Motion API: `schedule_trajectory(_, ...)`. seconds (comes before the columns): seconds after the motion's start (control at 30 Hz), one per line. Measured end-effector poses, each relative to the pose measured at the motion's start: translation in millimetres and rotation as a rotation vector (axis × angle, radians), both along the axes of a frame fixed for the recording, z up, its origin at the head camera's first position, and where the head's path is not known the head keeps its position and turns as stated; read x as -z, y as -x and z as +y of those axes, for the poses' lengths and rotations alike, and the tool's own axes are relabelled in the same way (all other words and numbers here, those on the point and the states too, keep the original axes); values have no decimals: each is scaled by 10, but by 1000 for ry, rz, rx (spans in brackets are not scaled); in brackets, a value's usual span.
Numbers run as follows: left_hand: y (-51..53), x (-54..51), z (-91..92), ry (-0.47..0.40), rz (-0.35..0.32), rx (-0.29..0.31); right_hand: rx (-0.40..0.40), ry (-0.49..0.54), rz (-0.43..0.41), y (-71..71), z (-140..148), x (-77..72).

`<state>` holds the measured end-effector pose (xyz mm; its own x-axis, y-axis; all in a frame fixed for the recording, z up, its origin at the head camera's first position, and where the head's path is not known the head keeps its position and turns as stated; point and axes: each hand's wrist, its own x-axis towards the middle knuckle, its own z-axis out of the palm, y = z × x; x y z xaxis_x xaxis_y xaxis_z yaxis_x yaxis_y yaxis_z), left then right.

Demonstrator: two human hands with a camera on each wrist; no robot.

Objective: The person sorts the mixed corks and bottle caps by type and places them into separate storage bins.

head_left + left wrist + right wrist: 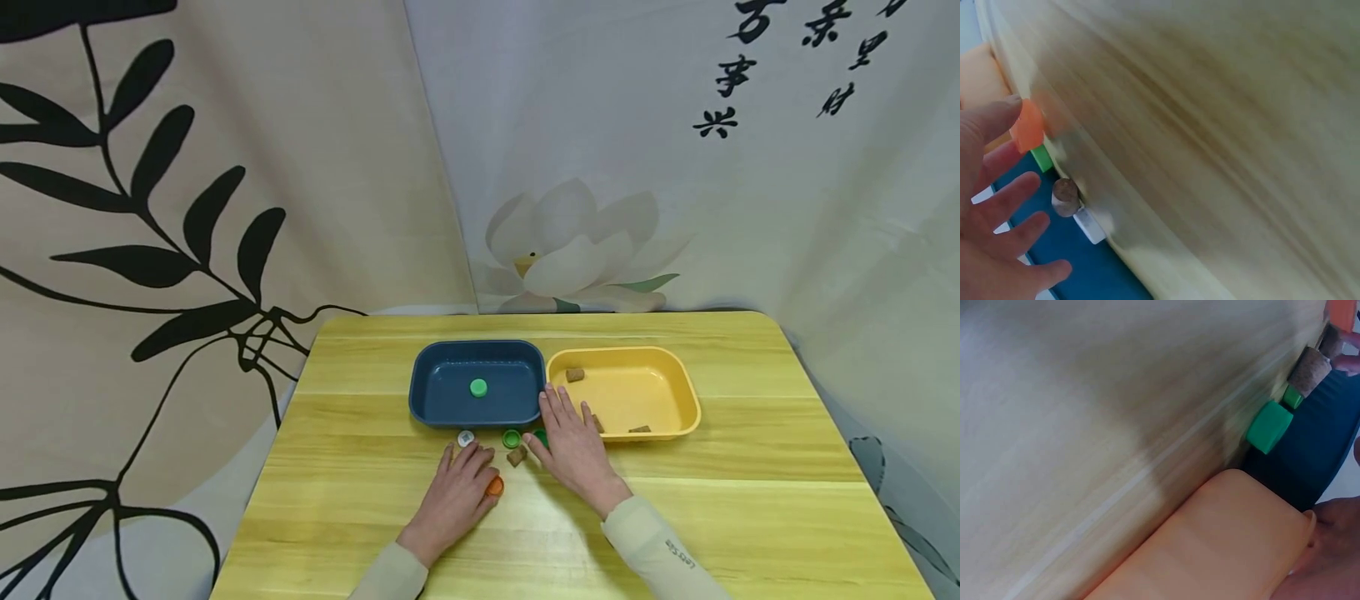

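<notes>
My left hand [459,492] is low over the table, pinching an orange bottle cap [1029,128] between thumb and index finger; its other fingers are spread. Just past them are a white cap [466,437] and a cork [1065,199]. My right hand [573,450] lies across the near left corner of the yellow tray [678,435], fingers extended and holding nothing visible. A dark green cap [1270,427] stands near its thumb. Left of that are a light green cap [512,439] and another cork [517,455].
A blue tray [422,412] sits left of the yellow one, with a green cap [478,387] inside. Corks [574,375] lie in the yellow tray, one partly hidden by my right hand. The wooden table [750,517] meets hanging cloths [360,167] behind.
</notes>
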<state>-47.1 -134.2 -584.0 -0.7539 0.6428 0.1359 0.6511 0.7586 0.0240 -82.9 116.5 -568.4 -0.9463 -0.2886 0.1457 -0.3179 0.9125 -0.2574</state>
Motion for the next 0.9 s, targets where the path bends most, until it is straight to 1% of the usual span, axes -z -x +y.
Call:
schedule_trajectory(0.2, -19, -93, -38, -102, 27, -39, -4, 6, 5, 3, -3, -3)
schedule_trajectory(0.33, -10, -207, -74, -144, 54, -75, -3, 6, 15, 1, -5, 4)
schedule_trajectory(0.43, 19, -319, -94, -179, 86, -96, -1, 6, 23, -2, -4, 10)
schedule_trajectory(0.57, 107, -455, -123, -241, 138, -108, 1, 17, 20, 0, 0, 15)
schedule_trajectory(0.7, 225, -572, -155, -312, 170, -127, 5, 20, -9, 5, 1, 20)
schedule_trajectory(0.8, 324, -636, -179, -342, 173, -154, 6, 17, -20, 6, -1, 18)
schedule_trajectory(0.9, 441, -675, -196, -344, 164, -179, 6, 11, -13, 10, -4, 17)
